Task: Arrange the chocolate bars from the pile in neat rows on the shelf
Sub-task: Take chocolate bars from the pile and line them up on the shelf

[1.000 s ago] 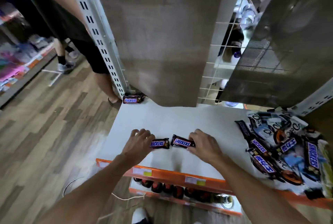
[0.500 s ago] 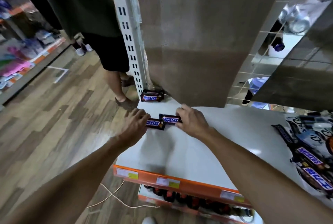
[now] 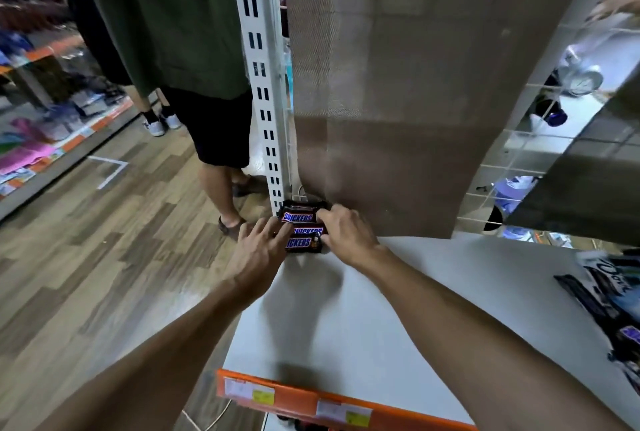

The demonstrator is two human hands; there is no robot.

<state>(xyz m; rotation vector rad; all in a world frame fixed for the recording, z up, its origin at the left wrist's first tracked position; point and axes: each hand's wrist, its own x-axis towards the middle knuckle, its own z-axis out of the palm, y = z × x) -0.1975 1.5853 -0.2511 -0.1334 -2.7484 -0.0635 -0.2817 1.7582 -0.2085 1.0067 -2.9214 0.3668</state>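
Note:
Three brown Snickers bars lie side by side in the back left corner of the white shelf (image 3: 346,326): a back one (image 3: 298,217), a middle one (image 3: 310,231) and a front one (image 3: 300,243). My left hand (image 3: 259,250) reaches in from the left, its straight fingers resting on the left ends of the middle and front bars. My right hand (image 3: 346,233) has its fingers curled over the right ends of the bars. The pile of chocolate bars (image 3: 616,299) sits at the right edge, partly cut off.
A white slotted upright (image 3: 263,101) and a brown back panel (image 3: 381,101) stand right behind the bars. An orange price rail (image 3: 311,403) edges the shelf front. A person in dark shorts (image 3: 214,125) stands on the wooden floor to the left. Wire grid (image 3: 536,139) is at back right.
Both hands carried a Snickers bar each from the shelf front to the back left corner. The two bars now lie against the bar that was there before.

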